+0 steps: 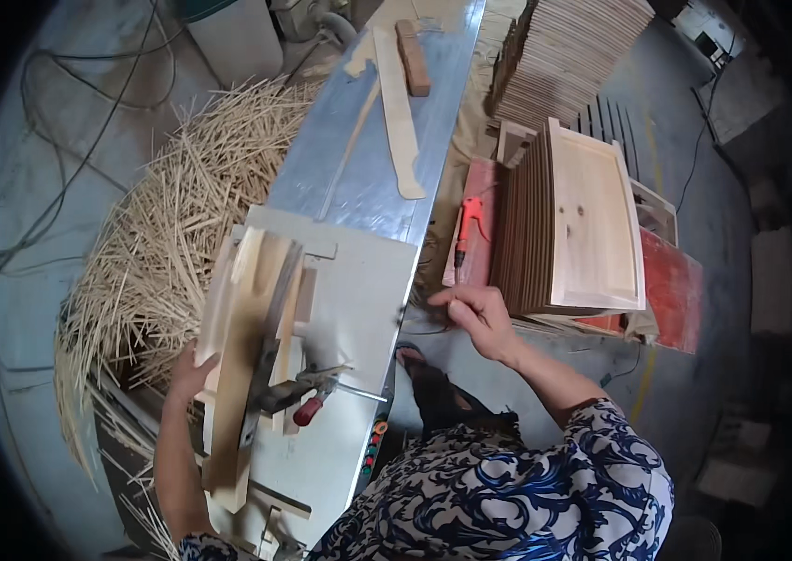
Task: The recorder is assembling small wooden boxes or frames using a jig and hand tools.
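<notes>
Left fingers at left side of curved wooden piece.

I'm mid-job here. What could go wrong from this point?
The left hand is at the left edge of the wooden assembly; it might get pinched if the wood shifts. The pile of thin sticks crowds the metal table, so some could slide toward that hand.

On the metal table, a brown block, wooden strip, pale board.
</notes>
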Demonstrator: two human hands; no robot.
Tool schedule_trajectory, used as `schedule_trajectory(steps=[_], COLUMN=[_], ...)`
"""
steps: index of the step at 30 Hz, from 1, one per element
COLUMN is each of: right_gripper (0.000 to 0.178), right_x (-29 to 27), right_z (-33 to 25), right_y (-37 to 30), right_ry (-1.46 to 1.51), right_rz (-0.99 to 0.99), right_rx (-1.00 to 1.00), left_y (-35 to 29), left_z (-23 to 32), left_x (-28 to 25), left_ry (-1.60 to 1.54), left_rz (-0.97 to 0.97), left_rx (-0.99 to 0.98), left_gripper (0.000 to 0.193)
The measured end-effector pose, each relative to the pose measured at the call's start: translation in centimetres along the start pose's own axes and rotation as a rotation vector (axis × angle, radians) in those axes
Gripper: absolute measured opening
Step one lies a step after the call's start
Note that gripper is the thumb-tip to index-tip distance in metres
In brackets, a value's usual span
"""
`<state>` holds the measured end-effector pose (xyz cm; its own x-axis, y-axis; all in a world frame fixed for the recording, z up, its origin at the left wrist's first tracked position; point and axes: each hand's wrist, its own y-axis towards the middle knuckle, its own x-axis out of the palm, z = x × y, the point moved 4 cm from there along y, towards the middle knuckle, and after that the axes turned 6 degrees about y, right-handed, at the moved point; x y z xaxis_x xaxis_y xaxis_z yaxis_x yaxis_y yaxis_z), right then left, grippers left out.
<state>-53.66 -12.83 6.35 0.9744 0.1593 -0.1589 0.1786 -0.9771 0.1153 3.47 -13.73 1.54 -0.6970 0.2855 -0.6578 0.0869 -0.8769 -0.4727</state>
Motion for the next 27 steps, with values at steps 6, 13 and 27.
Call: schedule_trajectory(steps=[6,13,27], right_gripper=[0.03,0.046,0.04], right_x=[5.5,30.5,74.3], right_z=[-9.0,-23.9,-25.7], right_y=[9.1,16.1,-8.2], right_ry=[0.056,-0.226,-0.208], right_rz=[0.019,-0.364,-1.174], right_rx=[-0.361,-0.509,-0.694], left_y=[-9.9,-30.3,-64.1], left_z=[6.2,4.5,-13.8], left_x=[-4.9,-14.9,13.0], left_ry=[0.465,0.306,-0.589], left_rz=[0.392,1.052,1.928], left_rx=[0.22,0.123,-0.73], left_gripper=[0.028,0.023,0.032])
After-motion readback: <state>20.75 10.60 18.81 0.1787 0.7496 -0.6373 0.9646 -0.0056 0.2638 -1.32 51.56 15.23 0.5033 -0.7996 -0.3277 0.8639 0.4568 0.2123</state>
